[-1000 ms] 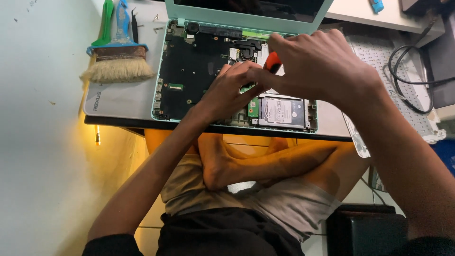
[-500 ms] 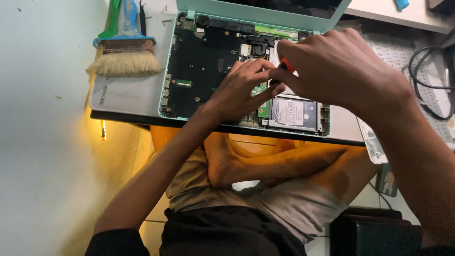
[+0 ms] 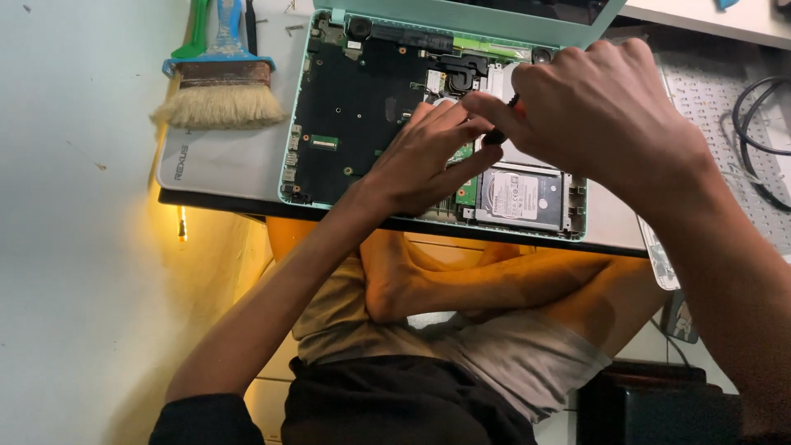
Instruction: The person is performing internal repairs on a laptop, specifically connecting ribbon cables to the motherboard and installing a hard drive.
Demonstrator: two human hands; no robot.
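An opened laptop (image 3: 346,107) with a mint-green shell lies on the table, its black circuit board bare. A silver hard drive (image 3: 521,198) sits in the lower right of its base. My left hand (image 3: 424,156) rests on the board's middle, fingers bent and pinching at the tip of a tool. My right hand (image 3: 601,115) hovers over the laptop's right part, closed around a screwdriver (image 3: 497,132) of which only a dark stub shows between the fingers. The screwdriver's tip is hidden by my left fingers.
A wide paintbrush (image 3: 221,86) with pale bristles lies on a grey mat (image 3: 222,165) left of the laptop. Black cables (image 3: 754,140) lie on a white perforated pad at the right. My crossed legs (image 3: 494,288) show below the table edge.
The camera has moved nearer the laptop. Both hands stay together over the board's middle, and the orange part of the screwdriver is now hidden by my right hand.
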